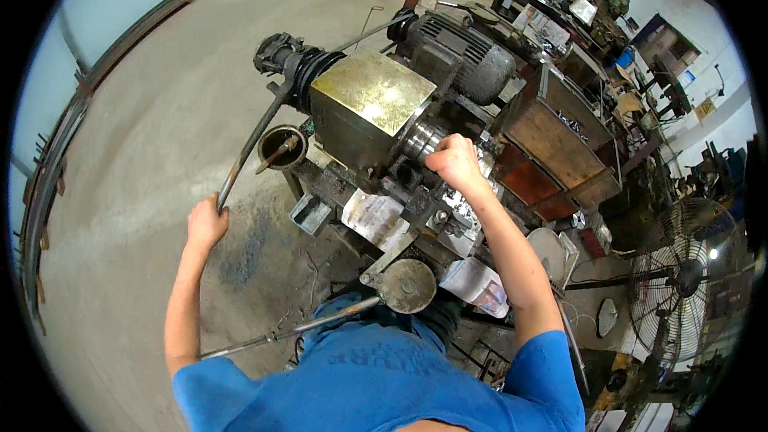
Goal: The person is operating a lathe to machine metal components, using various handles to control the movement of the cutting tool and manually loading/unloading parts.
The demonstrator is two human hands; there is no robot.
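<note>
My left hand [207,222] is wrapped round the lower end of a long metal lever [250,146]. That lever slants up to the black clutch-like end of a greasy lathe's headstock [374,90]. At the other end of the headstock, my right hand [456,162] is closed right in front of the shiny round spindle nose [421,142]. Its fingers curl out of sight, so what they hold cannot be made out. Below it lies the dark, chip-covered carriage [448,224]. A round metal handwheel or disc [408,286] sits close to my body, with a rod [304,326] running left.
Behind the headstock is a finned electric motor [464,56]. A pot with a brush [282,147] stands at its left. Rusty metal boxes [560,140] are at right, a large fan [680,272] at lower right. Long bars [96,84] line the left wall.
</note>
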